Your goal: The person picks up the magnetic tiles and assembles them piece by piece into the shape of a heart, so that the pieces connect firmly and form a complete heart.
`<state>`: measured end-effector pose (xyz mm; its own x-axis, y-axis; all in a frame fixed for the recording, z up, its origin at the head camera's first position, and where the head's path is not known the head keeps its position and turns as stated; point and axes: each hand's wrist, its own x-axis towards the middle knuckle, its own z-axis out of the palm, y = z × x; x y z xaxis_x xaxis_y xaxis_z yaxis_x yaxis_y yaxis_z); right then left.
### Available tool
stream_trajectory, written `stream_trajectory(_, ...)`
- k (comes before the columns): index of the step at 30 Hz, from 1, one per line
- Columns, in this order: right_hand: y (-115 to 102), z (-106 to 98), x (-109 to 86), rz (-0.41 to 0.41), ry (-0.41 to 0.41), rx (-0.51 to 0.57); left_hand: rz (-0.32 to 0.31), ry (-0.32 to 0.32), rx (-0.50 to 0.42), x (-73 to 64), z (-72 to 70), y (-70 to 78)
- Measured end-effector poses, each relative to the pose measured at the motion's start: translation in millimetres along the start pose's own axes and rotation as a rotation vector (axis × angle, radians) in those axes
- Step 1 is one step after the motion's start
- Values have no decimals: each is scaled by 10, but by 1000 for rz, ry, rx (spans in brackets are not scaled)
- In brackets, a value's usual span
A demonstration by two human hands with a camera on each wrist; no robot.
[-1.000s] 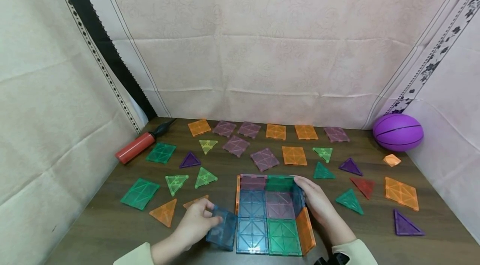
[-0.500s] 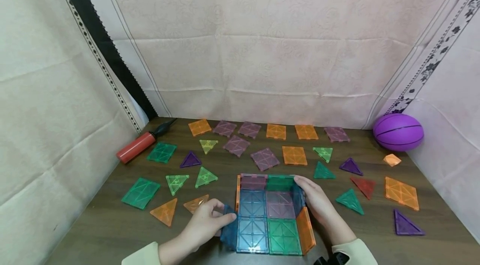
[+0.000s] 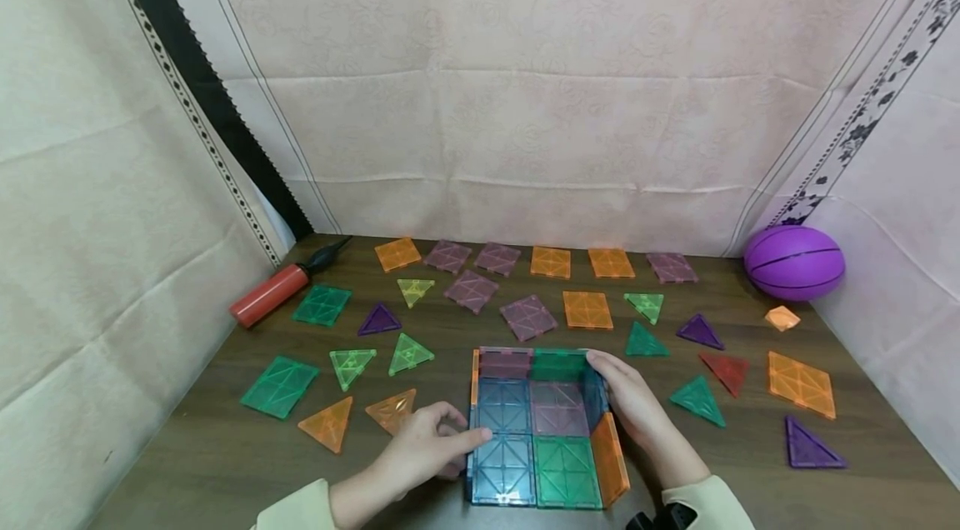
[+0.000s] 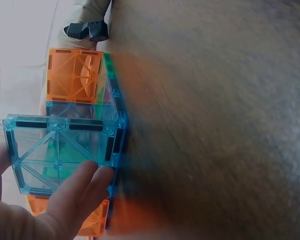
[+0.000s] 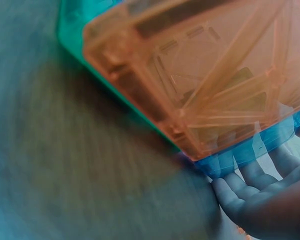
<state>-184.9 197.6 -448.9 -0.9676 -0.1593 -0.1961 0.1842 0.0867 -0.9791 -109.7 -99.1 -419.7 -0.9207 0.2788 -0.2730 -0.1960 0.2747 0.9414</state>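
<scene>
Square see-through magnetic tiles form a low walled box; its floor has a green tile (image 3: 567,472) and a clear blue tile (image 3: 504,470) at the front. My left hand (image 3: 435,448) pinches an upright blue magnetic tile (image 4: 58,125) between thumb and fingers at the box's left front edge. Along the right side, my right hand (image 3: 633,403) rests its fingers against the outside of a blue wall tile (image 3: 596,393). An orange wall tile (image 3: 610,460) leans slightly outward in front of it. Purple (image 3: 506,363) and green (image 3: 558,363) tiles make the back wall.
Loose tiles lie around the box: orange (image 3: 587,310) and purple squares (image 3: 528,318) behind, orange triangles (image 3: 392,411) left, teal (image 3: 697,401) and red triangles (image 3: 724,372) right. A red hand pump (image 3: 270,295) and purple ball (image 3: 794,263) sit at the far corners.
My left hand has moved right, bringing the blue tile from tilted beside the box to upright at its left front edge. The right hand stays in place.
</scene>
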Motion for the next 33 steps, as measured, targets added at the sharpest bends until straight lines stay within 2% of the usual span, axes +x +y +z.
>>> stream_trajectory(8,-9,-3,1,0,2,-7,-28,-40,-32,36,-7,-41)
stream_trajectory(17,-12,-22,11,6,-20,4,-71,-48,-61,67,-20,-54)
stream_trajectory(26,-4,-4,5,2,2,-12,-108,-75,-123,55,-12,-49)
stream_trajectory(33,-8,-9,3,10,-7,-9,-130,-66,-135,50,23,-36)
